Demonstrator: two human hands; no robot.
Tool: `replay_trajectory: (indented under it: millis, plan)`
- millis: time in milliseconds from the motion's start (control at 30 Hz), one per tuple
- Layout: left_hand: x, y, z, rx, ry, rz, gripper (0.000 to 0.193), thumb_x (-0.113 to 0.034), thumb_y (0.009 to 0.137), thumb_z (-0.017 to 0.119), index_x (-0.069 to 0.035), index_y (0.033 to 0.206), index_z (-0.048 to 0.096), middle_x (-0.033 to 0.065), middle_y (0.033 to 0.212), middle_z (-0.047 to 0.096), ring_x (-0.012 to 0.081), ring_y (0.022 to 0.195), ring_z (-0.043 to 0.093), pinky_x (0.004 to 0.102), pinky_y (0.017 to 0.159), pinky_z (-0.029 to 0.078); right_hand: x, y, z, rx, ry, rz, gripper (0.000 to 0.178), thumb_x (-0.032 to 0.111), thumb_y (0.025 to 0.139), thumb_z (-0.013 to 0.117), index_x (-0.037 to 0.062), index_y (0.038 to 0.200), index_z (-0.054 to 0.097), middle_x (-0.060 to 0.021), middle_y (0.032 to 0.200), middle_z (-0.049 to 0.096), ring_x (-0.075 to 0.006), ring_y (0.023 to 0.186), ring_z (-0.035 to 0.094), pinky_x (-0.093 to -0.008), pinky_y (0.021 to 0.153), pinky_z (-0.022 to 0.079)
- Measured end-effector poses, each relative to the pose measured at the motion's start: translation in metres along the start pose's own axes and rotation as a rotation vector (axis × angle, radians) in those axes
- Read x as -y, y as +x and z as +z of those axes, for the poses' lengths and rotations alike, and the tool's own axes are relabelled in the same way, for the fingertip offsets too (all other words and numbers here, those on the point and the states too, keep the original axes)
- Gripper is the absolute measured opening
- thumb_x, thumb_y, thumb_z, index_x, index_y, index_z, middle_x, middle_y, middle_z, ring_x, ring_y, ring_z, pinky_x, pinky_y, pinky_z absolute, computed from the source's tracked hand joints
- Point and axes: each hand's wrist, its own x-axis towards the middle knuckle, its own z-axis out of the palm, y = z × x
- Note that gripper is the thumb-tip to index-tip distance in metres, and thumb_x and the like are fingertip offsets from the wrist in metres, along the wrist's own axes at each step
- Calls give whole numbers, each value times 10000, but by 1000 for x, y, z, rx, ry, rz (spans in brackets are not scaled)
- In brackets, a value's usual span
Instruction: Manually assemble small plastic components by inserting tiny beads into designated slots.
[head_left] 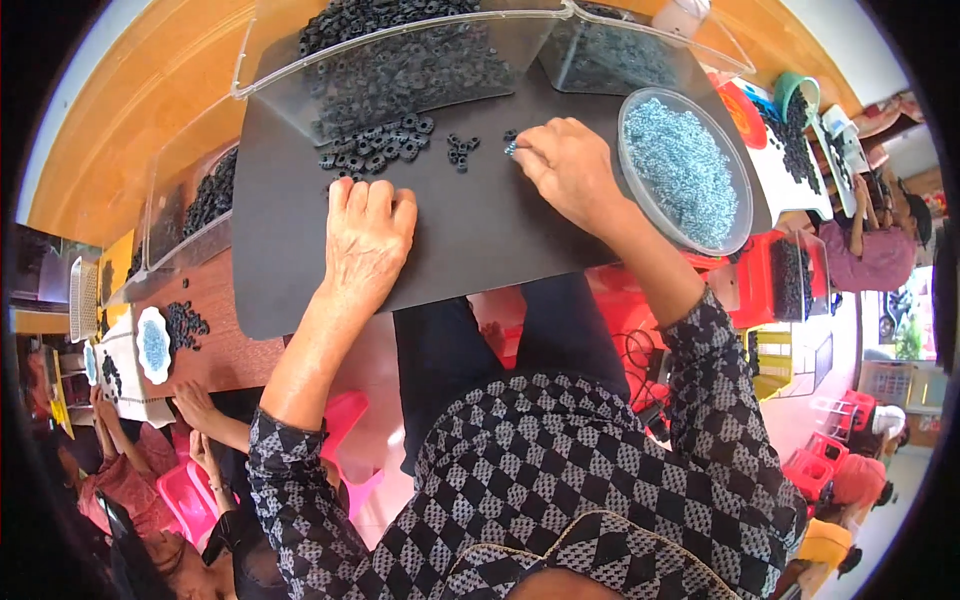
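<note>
A dark grey board [450, 230] lies in front of me, with a loose pile of small black plastic parts [375, 145] near its far side. My left hand [368, 235] rests at the near edge of that pile, fingers curled under; what they hold, if anything, is hidden. To the right, my right hand [570, 165] pinches small shiny blue metal pieces, which peek out at the fingertips. A black part shows just beyond those fingertips. Between the hands sits a small cluster of black parts [462, 150]. Right of my right hand stands a round clear tub [742, 225] full of small blue metal pieces.
A large clear bin [330, 75] of black parts stands at the board's far side, with another clear bin [600, 60] beside it. On the left are a brown table [235, 320] and a white dish [154, 370] of blue pieces. Other people sit at both sides.
</note>
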Motion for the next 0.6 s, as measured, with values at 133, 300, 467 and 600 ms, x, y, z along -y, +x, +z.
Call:
replay_trajectory:
  millis: [133, 300, 467, 600]
  plan:
    - [-5, 2, -2, 34, -25, -18, 271, -57, 678, 565, -57, 946, 607, 82, 787, 466, 237, 742, 500, 402, 807, 390, 1, 7, 8, 83, -97, 57, 140, 157, 738, 677, 34, 782, 628, -126, 750, 593, -302, 761, 570, -418, 681, 452]
    - [-6, 1, -1, 68, -45, -58, 260, -50, 692, 555, -45, 947, 602, 87, 790, 472, 238, 740, 501, 380, 775, 396, -6, 6, 14, 57, -147, 8, 118, 126, 740, 666, 28, 759, 603, -128, 761, 586, -310, 767, 560, -414, 674, 451]
    - [-5, -7, 0, 29, -76, -197, 288, 19, 671, 579, -23, 956, 589, 108, 843, 518, 272, 776, 525, 375, 732, 420, 2, -1, 9, 20, -92, -32, 111, 88, 734, 659, 26, 781, 580, -123, 766, 584, -312, 770, 559, -407, 671, 452]
    - [-9, -3, 0, -173, -303, -302, 171, 10, 763, 579, -16, 932, 569, 103, 796, 528, 252, 695, 546, 356, 648, 432, 7, -6, 2, -21, 65, -9, 136, 37, 725, 651, 22, 820, 555, -117, 776, 584, -312, 779, 563, -405, 677, 451]
